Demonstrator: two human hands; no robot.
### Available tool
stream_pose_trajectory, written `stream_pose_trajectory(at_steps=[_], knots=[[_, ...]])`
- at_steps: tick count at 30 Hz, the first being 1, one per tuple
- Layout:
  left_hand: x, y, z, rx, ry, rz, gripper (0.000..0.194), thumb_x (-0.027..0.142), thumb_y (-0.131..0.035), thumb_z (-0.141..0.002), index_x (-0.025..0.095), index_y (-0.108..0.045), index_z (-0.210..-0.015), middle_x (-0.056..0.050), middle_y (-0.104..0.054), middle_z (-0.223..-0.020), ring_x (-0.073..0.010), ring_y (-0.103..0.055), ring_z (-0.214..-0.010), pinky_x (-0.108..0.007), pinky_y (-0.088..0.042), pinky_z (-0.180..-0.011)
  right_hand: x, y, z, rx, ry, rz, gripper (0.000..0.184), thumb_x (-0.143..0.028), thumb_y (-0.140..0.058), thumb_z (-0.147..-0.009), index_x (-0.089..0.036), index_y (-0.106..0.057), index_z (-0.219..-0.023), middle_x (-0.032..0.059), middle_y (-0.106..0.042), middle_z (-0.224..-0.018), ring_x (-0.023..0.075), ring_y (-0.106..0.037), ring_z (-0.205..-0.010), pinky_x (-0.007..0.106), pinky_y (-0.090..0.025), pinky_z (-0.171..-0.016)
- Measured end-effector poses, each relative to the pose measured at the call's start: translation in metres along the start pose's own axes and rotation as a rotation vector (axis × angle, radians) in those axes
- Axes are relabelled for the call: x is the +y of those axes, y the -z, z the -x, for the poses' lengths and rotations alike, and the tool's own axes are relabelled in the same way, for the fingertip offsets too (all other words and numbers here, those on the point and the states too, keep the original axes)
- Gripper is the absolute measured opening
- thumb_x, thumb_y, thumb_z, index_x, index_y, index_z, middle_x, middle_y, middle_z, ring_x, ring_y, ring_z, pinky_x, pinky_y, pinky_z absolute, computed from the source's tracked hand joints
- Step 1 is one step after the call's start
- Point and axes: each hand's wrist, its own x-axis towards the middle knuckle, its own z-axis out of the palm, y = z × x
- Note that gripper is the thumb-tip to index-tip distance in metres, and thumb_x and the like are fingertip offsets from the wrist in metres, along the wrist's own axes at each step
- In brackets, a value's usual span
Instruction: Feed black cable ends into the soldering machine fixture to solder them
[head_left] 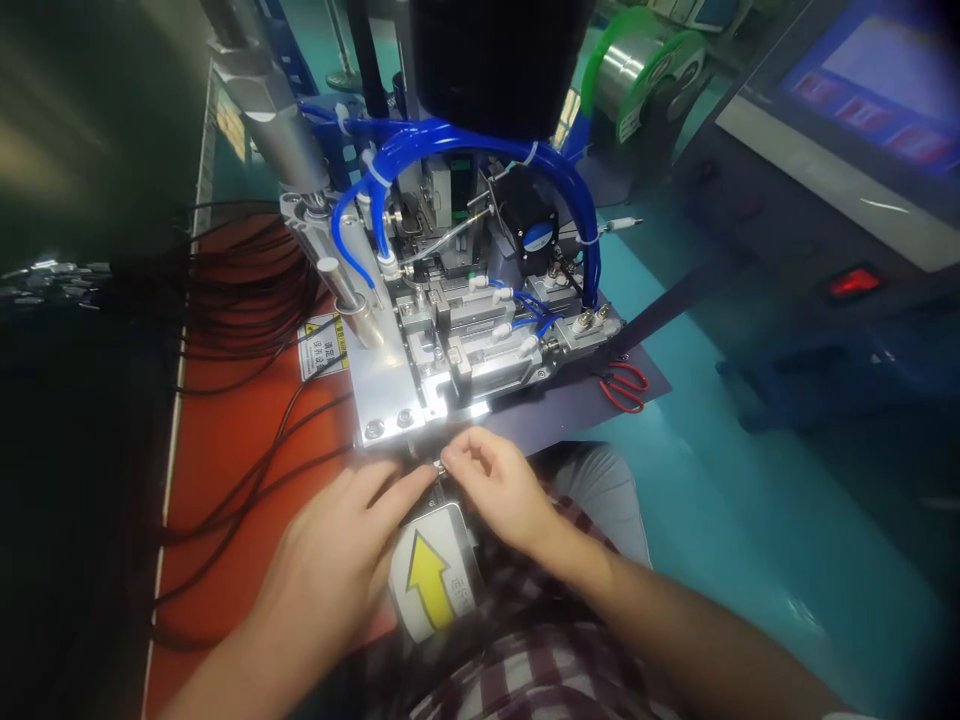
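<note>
At the front edge of a metal machine [386,390], my two hands meet over a small shiny piece [441,468], too small to name. My right hand [504,492] pinches it between thumb and forefinger, the other fingers curled in. From the left, my left hand [337,535] reaches to the same spot. Its thumb tip lies against the piece, while its forefinger is bent near the machine's plate and its other fingertips are hidden. Just below the fingertips sits a white cover with a yellow arrow [429,578].
Black cables [255,300] lie coiled on the orange mat [225,430] at left. Blue air hoses [480,135] arch over the machine. Red-handled cutters [626,387] lie at its right. A green-rimmed wire spool [630,70] and a screen panel [877,90] stand behind.
</note>
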Motion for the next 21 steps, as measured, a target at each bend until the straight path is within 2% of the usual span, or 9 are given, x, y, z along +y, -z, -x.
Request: stream_pose_trajectory(at_steps=[4,8,10,14,16,18,21], knots=[[0.003,0.008,-0.005,-0.067,-0.028,-0.04,0.043,0.01,-0.039,-0.089,0.022,-0.063,-0.123,-0.007,-0.067,-0.099,-0.021,-0.064,-0.08,-0.029,-0.05,-0.062,-0.001,-0.01,0.002,0.05,-0.087,-0.098,0.024,-0.032,-0.052,-0.09,-0.023,-0.044,-0.07,-0.0096,-0.04,-0.05,0.0105,-0.04,-0.045,0.024,-0.033,-0.048],[0.007,0.015,-0.008,-0.201,-0.021,-0.1,0.05,0.01,-0.042,-0.084,0.021,-0.059,-0.13,-0.009,-0.066,-0.105,-0.0244,-0.065,-0.079,-0.032,-0.049,-0.056,-0.005,-0.012,0.003,0.185,0.048,0.114,0.025,-0.025,-0.052,-0.089,-0.023,-0.041,-0.066,-0.0075,-0.042,-0.057,0.0116,-0.039,-0.054,0.026,-0.031,-0.054],[0.007,0.013,-0.007,-0.17,0.015,-0.128,0.048,0.011,-0.039,-0.087,0.022,-0.061,-0.128,-0.009,-0.065,-0.102,-0.0255,-0.065,-0.079,-0.033,-0.048,-0.055,-0.006,-0.011,0.002,0.165,0.03,0.106,0.026,-0.025,-0.052,-0.088,-0.022,-0.041,-0.066,-0.0077,-0.042,-0.057,0.0113,-0.038,-0.054,0.026,-0.03,-0.053],[-0.002,0.006,-0.004,-0.044,0.011,0.035,0.04,0.017,-0.036,-0.096,0.028,-0.064,-0.123,-0.005,-0.065,-0.095,-0.02,-0.065,-0.081,-0.028,-0.051,-0.061,-0.006,-0.008,-0.002,0.012,-0.2,-0.183,0.026,-0.028,-0.053,-0.088,-0.022,-0.041,-0.065,-0.0112,-0.037,-0.049,0.0082,-0.033,-0.043,0.023,-0.026,-0.047],[-0.007,0.006,-0.004,-0.006,-0.004,0.154,0.034,0.019,-0.039,-0.098,0.028,-0.064,-0.119,-0.004,-0.066,-0.098,-0.0177,-0.066,-0.087,-0.026,-0.053,-0.072,-0.006,-0.007,-0.004,0.003,-0.21,-0.235,0.026,-0.029,-0.054,-0.088,-0.022,-0.042,-0.067,-0.0118,-0.039,-0.047,0.0073,-0.034,-0.041,0.022,-0.027,-0.046],[-0.008,0.008,-0.006,0.021,-0.032,0.177,0.03,0.018,-0.04,-0.098,0.024,-0.064,-0.115,-0.005,-0.068,-0.102,-0.0173,-0.066,-0.091,-0.025,-0.053,-0.077,-0.005,-0.007,-0.005,0.007,-0.19,-0.236,0.026,-0.03,-0.055,-0.088,-0.022,-0.043,-0.067,-0.0119,-0.041,-0.046,0.0072,-0.036,-0.041,0.022,-0.029,-0.046],[-0.002,0.012,-0.009,0.062,-0.081,0.052,0.031,0.014,-0.037,-0.097,0.018,-0.065,-0.11,-0.007,-0.068,-0.099,-0.0179,-0.067,-0.085,-0.026,-0.054,-0.071,-0.003,-0.006,-0.004,-0.002,-0.17,-0.222,0.025,-0.03,-0.058,-0.087,-0.022,-0.045,-0.067,-0.0114,-0.043,-0.045,0.0081,-0.038,-0.042,0.023,-0.031,-0.048]])
